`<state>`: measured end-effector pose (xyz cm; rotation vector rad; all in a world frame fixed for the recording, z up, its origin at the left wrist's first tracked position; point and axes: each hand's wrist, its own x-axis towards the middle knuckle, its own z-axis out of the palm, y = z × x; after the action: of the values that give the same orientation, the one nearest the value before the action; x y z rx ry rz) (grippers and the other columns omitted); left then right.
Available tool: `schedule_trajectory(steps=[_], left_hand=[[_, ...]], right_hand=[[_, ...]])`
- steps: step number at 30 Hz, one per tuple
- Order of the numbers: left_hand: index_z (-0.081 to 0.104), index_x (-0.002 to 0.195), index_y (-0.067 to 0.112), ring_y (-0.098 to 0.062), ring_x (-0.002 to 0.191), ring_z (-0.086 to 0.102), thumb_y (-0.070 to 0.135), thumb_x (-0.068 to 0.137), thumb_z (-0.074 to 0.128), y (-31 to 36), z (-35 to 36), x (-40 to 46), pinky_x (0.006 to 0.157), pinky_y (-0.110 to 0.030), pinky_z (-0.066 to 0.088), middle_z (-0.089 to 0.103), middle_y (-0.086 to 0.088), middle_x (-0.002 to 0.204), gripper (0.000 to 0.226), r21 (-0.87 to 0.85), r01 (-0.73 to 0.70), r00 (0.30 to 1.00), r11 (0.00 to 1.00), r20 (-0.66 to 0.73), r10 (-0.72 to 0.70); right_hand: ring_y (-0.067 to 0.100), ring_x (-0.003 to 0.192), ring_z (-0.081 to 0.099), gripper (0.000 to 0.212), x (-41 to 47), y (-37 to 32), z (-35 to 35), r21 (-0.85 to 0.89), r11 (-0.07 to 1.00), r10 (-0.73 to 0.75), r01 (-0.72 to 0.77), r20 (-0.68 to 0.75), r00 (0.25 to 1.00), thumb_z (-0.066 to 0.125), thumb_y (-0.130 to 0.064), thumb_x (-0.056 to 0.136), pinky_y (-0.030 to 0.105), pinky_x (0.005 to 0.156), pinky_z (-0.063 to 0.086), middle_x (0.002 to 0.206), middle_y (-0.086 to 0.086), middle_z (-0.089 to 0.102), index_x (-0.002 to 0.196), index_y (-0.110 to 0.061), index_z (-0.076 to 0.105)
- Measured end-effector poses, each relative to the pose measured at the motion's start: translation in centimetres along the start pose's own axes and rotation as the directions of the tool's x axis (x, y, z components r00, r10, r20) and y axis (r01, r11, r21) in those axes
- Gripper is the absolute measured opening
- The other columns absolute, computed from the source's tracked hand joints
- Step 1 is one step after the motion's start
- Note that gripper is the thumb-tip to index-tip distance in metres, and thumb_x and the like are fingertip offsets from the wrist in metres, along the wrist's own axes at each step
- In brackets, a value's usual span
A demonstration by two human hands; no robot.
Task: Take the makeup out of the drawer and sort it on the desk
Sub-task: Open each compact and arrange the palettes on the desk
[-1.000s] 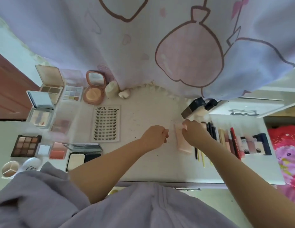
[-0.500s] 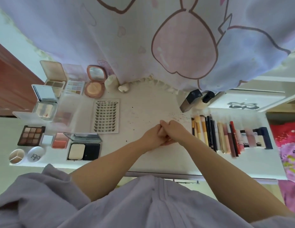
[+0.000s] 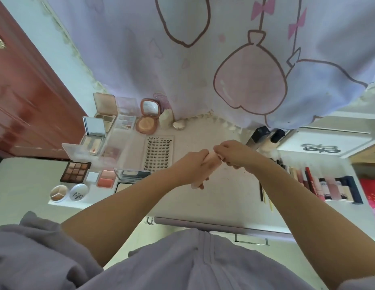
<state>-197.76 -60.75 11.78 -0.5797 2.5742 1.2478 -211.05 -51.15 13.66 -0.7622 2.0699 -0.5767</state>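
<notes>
Above the white desk (image 3: 228, 197), both hands (image 3: 211, 162) gripping a smooth pink tube (image 3: 211, 161)

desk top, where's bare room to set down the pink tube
Bare desk lies between the lash tray and the row of pencils and lipsticks, under both hands holding the pink tube. The left side, packed with palettes, is crowded.

At the top of your frame hangs a lilac cartoon-print curtain (image 3: 203, 59); a reddish-brown door (image 3: 25, 101) fills the left edge.
</notes>
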Motion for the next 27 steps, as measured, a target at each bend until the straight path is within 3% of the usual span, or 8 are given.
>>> schedule_trajectory(steps=[5, 10, 12, 15, 17, 20, 24, 27], left_hand=[[0.053, 0.109, 0.006, -0.022, 0.065, 0.07, 0.04, 0.098, 0.039, -0.2, -2.4, -1.6, 0.062, -0.034, 0.057, 0.072, -0.007, 0.082, 0.038, -0.411, 0.064, 0.99, 0.909, 0.141, -0.006], [0.057, 0.11, 0.014, -0.018, 0.069, 0.068, 0.046, 0.096, 0.042, -1.2, -3.3, -2.3, 0.065, -0.028, 0.057, 0.072, -0.004, 0.086, 0.037, -0.479, 0.117, 0.969, 0.87, 0.249, 0.007], [0.057, 0.11, 0.016, -0.017, 0.07, 0.069, 0.047, 0.095, 0.044, -1.4, -3.3, -2.1, 0.062, -0.025, 0.056, 0.072, -0.002, 0.088, 0.037, -0.432, 0.083, 0.973, 0.898, 0.23, 0.021], [0.059, 0.103, 0.021, -0.016, 0.073, 0.07, 0.048, 0.094, 0.046, -1.6, -3.3, -1.4, 0.061, -0.022, 0.054, 0.071, 0.0, 0.091, 0.031, -0.391, 0.05, 0.976, 0.919, 0.215, 0.038], [0.061, 0.1, 0.021, -0.011, 0.071, 0.069, 0.049, 0.093, 0.047, -1.9, -3.4, -0.9, 0.059, -0.019, 0.052, 0.07, 0.003, 0.087, 0.032, -0.346, 0.05, 0.974, 0.937, 0.226, 0.031], [0.061, 0.101, 0.019, -0.01, 0.072, 0.069, 0.05, 0.093, 0.045, -3.2, -3.5, -0.3, 0.06, -0.02, 0.053, 0.071, 0.005, 0.083, 0.035, -0.382, 0.15, 0.955, 0.912, 0.294, -0.034], [0.05, 0.118, 0.011, -0.024, 0.076, 0.071, 0.035, 0.099, 0.041, -5.2, -3.6, 1.2, 0.062, -0.034, 0.057, 0.07, -0.01, 0.092, 0.032, -0.705, 0.407, 0.914, 0.581, 0.318, -0.253], [0.041, 0.128, 0.01, -0.03, 0.086, 0.068, 0.015, 0.1, 0.039, -5.6, -3.7, 3.1, 0.068, -0.047, 0.055, 0.061, -0.018, 0.108, 0.028, -0.858, 0.43, 0.883, 0.282, 0.334, -0.329]], right_hand=[[0.013, 0.089, 0.061, 0.015, -1.8, -0.1, -1.1, 0.086, 0.968, -0.237, 0.235, 0.017, 0.971, 0.05, -0.025, 0.095, 0.021, 0.064, 0.051, 0.096, -0.004, 0.064, 0.105, -0.021, 0.059], [0.016, 0.106, 0.063, 0.025, -2.8, 0.5, -2.4, 0.395, 0.892, -0.313, 0.218, 0.194, 0.93, 0.061, -0.023, 0.09, 0.031, 0.089, 0.053, 0.114, 0.0, 0.065, 0.115, -0.017, 0.062], [0.015, 0.101, 0.066, 0.032, -2.8, 0.2, -2.2, 0.408, 0.903, -0.227, 0.134, 0.188, 0.956, 0.056, -0.04, 0.091, 0.029, 0.083, 0.055, 0.114, 0.0, 0.064, 0.116, -0.022, 0.06], [0.013, 0.073, 0.068, 0.042, -2.6, -0.4, -1.7, 0.167, 0.985, -0.073, 0.041, 0.189, 0.979, 0.043, -0.053, 0.094, 0.024, 0.064, 0.051, 0.094, 0.0, 0.07, 0.104, -0.018, 0.063], [0.006, 0.059, 0.059, 0.034, -2.1, -0.5, -1.5, 0.047, 0.996, -0.088, 0.081, 0.192, 0.977, 0.046, -0.045, 0.095, 0.02, 0.055, 0.044, 0.078, -0.002, 0.067, 0.094, -0.016, 0.064], [0.006, 0.061, 0.057, 0.018, -1.3, -0.2, -2.0, 0.049, 0.991, -0.128, 0.124, 0.09, 0.988, 0.053, -0.032, 0.095, 0.018, 0.054, 0.044, 0.08, -0.002, 0.067, 0.098, -0.017, 0.062], [0.013, 0.077, 0.061, 0.016, 0.4, 1.0, -3.1, 0.289, 0.955, -0.059, 0.064, -0.024, 0.998, 0.051, -0.024, 0.097, 0.021, 0.063, 0.048, 0.097, 0.004, 0.065, 0.11, -0.018, 0.058], [0.015, 0.082, 0.063, 0.024, 2.5, 1.8, -3.1, 0.443, 0.896, 0.045, -0.044, 0.008, 0.999, 0.048, -0.013, 0.097, 0.022, 0.065, 0.051, 0.103, 0.005, 0.062, 0.119, -0.022, 0.056]])
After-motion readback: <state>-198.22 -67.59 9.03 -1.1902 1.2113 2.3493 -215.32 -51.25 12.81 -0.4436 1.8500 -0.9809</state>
